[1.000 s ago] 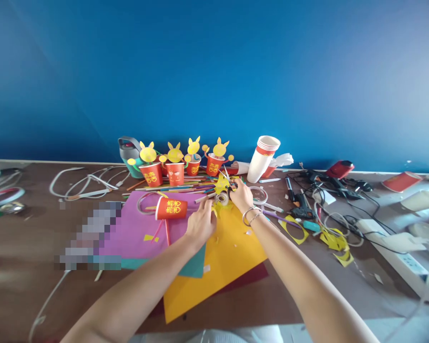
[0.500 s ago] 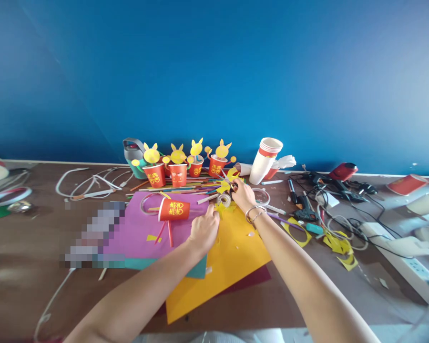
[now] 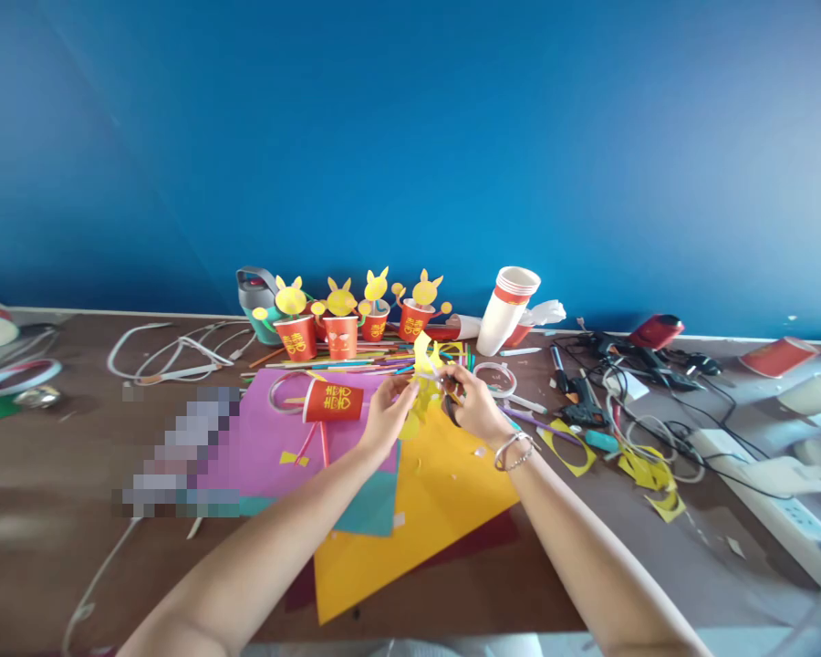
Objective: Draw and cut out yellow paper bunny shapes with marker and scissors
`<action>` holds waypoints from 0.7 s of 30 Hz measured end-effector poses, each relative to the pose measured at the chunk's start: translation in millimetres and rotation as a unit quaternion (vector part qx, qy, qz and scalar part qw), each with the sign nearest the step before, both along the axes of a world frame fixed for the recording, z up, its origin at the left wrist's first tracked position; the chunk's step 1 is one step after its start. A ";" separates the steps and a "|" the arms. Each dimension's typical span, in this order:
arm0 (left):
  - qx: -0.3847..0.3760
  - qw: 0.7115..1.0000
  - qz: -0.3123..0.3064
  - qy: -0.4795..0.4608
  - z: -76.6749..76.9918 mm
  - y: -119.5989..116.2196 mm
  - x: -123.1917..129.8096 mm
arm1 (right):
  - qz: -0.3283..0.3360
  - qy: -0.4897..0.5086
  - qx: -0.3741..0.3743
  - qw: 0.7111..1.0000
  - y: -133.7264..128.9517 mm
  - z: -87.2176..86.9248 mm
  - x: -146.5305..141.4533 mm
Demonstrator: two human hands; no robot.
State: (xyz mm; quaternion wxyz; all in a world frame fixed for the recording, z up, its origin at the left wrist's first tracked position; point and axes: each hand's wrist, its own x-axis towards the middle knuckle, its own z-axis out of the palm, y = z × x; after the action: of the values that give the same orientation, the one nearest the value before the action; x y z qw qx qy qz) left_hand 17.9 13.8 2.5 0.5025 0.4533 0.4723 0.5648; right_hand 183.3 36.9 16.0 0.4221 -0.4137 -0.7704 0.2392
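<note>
My left hand point(image 3: 389, 409) pinches a piece of yellow paper point(image 3: 421, 349) between thumb and fingers, above the orange-yellow sheet point(image 3: 444, 493). My right hand point(image 3: 479, 400) is closed around scissors point(image 3: 451, 411) with dark handles. Their blades reach left to the yellow paper; whether they are parted is too blurred to tell. More yellow scraps lie beneath and behind the hands. A red paper cup point(image 3: 334, 400) with gold characters lies on its side left of my left hand, two pink strips extending from it over the purple sheet point(image 3: 246, 438).
Several red cups with yellow rabbit-eared figures point(image 3: 340, 297) stand by the wall, beside a stack of paper cups point(image 3: 506, 315). Glue guns point(image 3: 587, 403), cables, yellow scraps point(image 3: 647, 467) and a white power strip point(image 3: 786, 511) are on the right. White cables point(image 3: 178, 351) lie left.
My left hand has moved up and holds yellow paper. My right hand has shifted right and down with the scissors, whose blades now meet the paper. The tape roll is now hidden.
</note>
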 end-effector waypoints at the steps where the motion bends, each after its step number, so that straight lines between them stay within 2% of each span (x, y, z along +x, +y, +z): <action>1: -0.011 1.000 -0.007 -0.017 -0.6 1.3 -0.5 | 0.004 -0.011 0.007 1.000 -2.7 -1.6 -2.0; 4: -0.023 0.999 0.005 -0.046 -1.9 1.6 -1.6 | -0.028 0.003 0.022 0.999 -7.9 -9.7 -6.1; 8: 0.000 0.998 0.020 -0.058 -3.8 0.7 -2.3 | -0.091 0.129 -0.016 0.987 -11.4 -20.9 -7.3; 14: 0.013 0.999 0.015 -0.040 -7.9 1.4 -4.9 | -0.073 0.283 -0.086 0.952 -10.4 -19.3 -8.5; 17: 0.005 1.000 -0.002 -0.025 -8.5 1.5 -5.9 | -0.081 0.323 -0.145 0.932 -9.1 -14.9 -6.4; 21: -0.005 0.998 -0.063 0.023 -6.3 0.3 -4.9 | -0.089 0.366 -0.204 0.904 -5.8 -13.5 0.7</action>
State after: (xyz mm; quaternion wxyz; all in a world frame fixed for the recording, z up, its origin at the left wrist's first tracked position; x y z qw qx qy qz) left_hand 13.0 14.1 -3.8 0.5284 0.4926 0.4573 0.5187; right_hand 184.0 31.0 2.5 0.6007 -0.4406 -0.4559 0.4869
